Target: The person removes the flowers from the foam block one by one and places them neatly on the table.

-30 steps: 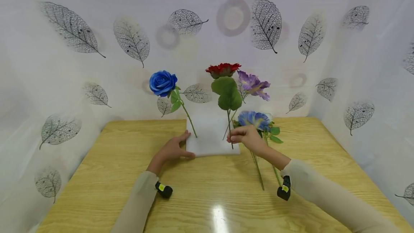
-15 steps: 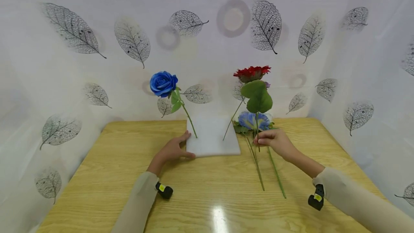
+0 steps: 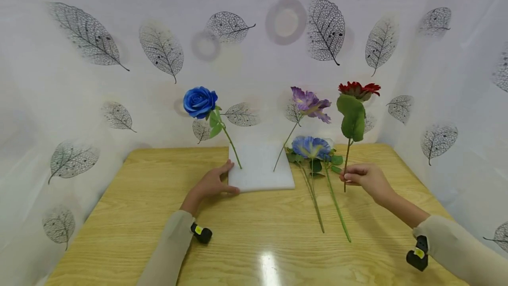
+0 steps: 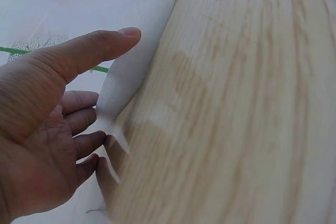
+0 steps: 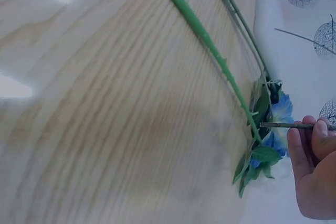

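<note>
My left hand (image 3: 211, 184) rests at the left edge of a white foam block (image 3: 259, 180), thumb along its front side; in the left wrist view the thumb lies against the block (image 4: 128, 74). A blue rose (image 3: 200, 102) and a purple flower (image 3: 311, 104) stand in the foam, leaning outward to left and right. Right of the block, my right hand (image 3: 371, 182) pinches the stem of a red flower (image 3: 358, 90) with a green leaf, held upright above the table. The right wrist view shows the stem's lower end (image 5: 278, 125) sticking out from the fingers.
Between the block and my right hand, blue flowers (image 3: 312, 147) with green leaves lie on the wooden table (image 3: 238, 242), their stems (image 3: 338, 211) pointing toward the front. Behind the table hangs a white curtain (image 3: 246, 69) with a leaf print.
My right hand has carried the red flower to the right, from above the foam to beyond the lying flowers. The left hand has stayed at the block.
</note>
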Available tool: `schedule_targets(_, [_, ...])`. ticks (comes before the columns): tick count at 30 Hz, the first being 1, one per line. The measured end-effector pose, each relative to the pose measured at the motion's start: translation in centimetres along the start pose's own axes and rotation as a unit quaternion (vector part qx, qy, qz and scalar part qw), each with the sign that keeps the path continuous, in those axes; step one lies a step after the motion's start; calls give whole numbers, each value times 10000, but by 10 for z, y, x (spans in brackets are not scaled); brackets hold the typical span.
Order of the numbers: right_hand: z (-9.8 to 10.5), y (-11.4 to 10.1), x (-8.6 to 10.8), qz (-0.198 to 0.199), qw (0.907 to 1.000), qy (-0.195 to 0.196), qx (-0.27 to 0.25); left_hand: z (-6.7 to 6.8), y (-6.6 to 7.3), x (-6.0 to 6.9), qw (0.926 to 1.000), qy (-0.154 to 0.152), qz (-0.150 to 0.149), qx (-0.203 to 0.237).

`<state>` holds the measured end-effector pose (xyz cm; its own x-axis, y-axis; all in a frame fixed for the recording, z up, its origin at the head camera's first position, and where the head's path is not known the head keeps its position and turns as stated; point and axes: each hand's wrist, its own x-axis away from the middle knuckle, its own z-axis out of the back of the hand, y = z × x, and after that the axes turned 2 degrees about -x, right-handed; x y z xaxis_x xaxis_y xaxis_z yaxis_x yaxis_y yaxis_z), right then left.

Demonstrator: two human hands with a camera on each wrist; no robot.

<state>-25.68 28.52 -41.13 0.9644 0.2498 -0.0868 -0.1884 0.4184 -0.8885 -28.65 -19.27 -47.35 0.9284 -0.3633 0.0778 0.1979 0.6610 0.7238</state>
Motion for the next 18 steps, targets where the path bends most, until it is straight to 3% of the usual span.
schedule_targets(8, [14,12,13,-402,9992,10,88,-1,-1,-1,9999,-28,122,28])
schedule_targets(18, [27,13,20,-1246,9911,-391,259,-1,-2,-1,10000,-21,70,-26])
